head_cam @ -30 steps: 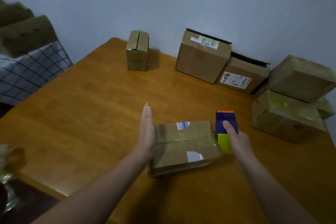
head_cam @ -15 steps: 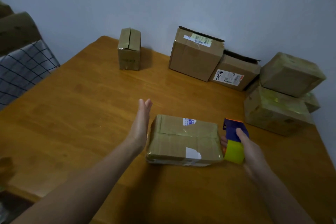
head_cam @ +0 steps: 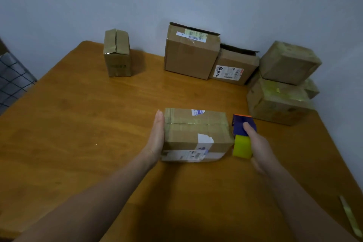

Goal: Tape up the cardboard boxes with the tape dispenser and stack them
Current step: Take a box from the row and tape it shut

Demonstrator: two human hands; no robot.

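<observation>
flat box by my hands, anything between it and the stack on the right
Yes: the tape dispenser, gripped in the right hand, is just right of the flat box, toward the stack.

Dim, soft, wide-angle edge distortion

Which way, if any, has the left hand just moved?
Yes, rightward: the left hand closed its gap and now touches the taped box's left side.

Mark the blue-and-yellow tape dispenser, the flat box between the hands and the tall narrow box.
blue-and-yellow tape dispenser [head_cam: 241, 146]: head view, yellow part.
flat brown cardboard box [head_cam: 196, 130]: head view, top face.
tall narrow brown cardboard box [head_cam: 117, 65]: head view, front face.
</observation>
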